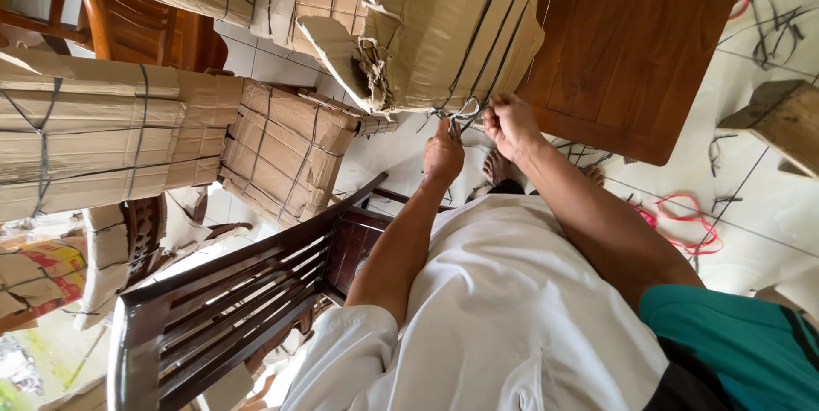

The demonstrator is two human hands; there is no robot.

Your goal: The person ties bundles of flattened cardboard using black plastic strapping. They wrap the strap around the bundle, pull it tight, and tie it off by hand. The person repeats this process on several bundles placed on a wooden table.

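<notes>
My left hand and right hand both pinch the dark strap at the lower edge of the cardboard-wrapped bundle, above the wooden chair.

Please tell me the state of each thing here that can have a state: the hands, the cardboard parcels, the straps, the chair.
left hand: closed on the strap
right hand: closed on the strap
strap: looped, held by both hands
cardboard-wrapped parcel: wrapped, banded, cardboard torn at one end
stacked parcels: wrapped and banded
dark wooden chair: bare, unwrapped
red strap loops: loose on the floor
</notes>
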